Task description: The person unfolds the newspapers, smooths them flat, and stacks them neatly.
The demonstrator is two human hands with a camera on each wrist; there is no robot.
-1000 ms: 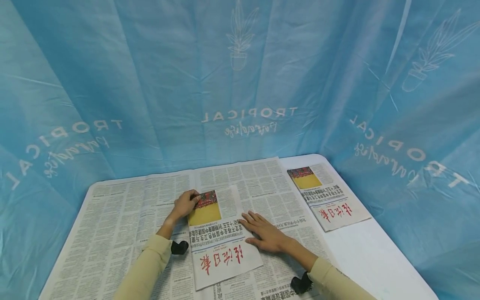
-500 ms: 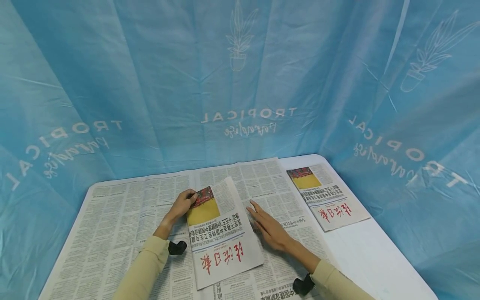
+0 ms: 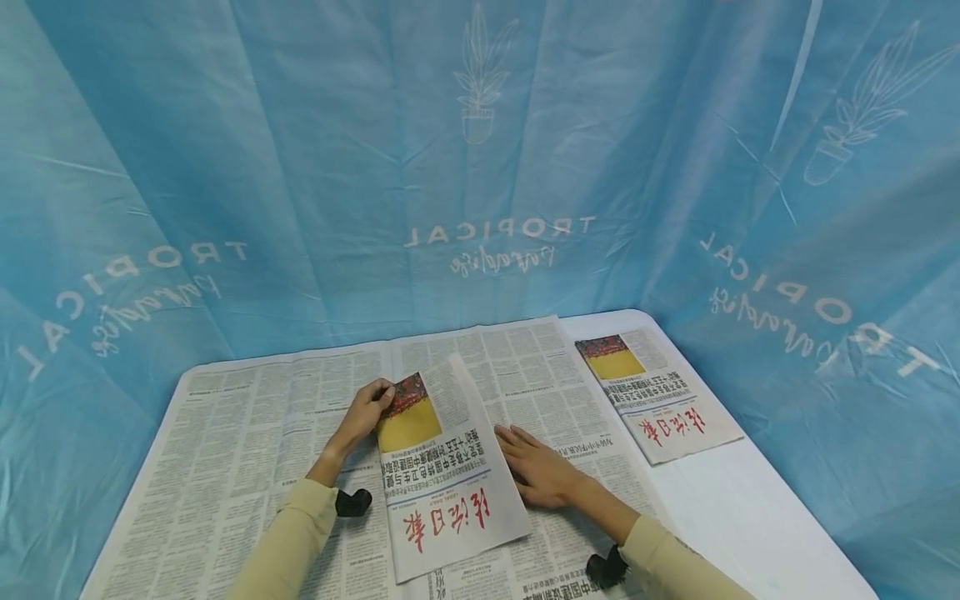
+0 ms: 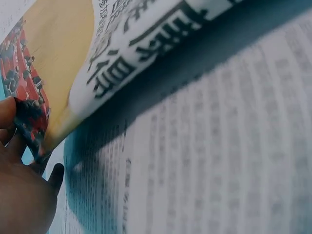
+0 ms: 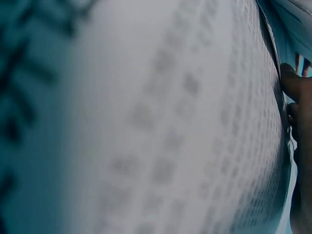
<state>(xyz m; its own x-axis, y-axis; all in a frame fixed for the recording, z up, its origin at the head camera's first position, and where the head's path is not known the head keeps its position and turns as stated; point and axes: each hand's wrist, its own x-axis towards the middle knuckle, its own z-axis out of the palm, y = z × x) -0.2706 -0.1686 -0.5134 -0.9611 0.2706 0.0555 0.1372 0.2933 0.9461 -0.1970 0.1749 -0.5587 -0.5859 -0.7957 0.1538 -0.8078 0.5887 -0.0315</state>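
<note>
A folded newspaper [image 3: 450, 467] with a red-and-yellow picture and a red title lies askew over a large spread sheet of newspaper [image 3: 225, 475]. At its far left corner my left hand [image 3: 366, 410] pinches the paper between thumb and fingers. The left wrist view shows that corner bent in the grip of the hand [image 4: 24, 190], with the paper's edge raised above the printed sheet and a shadow beneath. Beside the right edge, my right hand [image 3: 542, 471] lies palm down with fingers extended, fingertips right at the paper. The right wrist view shows the thumb [image 5: 292, 85] against the paper's edge.
A second folded newspaper [image 3: 660, 400], with the same picture and title, lies to the right on the white table [image 3: 757, 517]. Blue curtains [image 3: 337, 208] with plant prints hang behind the table and along both sides.
The folded newspaper's far edge has risen and turned slightly left in my left hand. My right hand came off the paper's right edge, then lowered again beside it.
</note>
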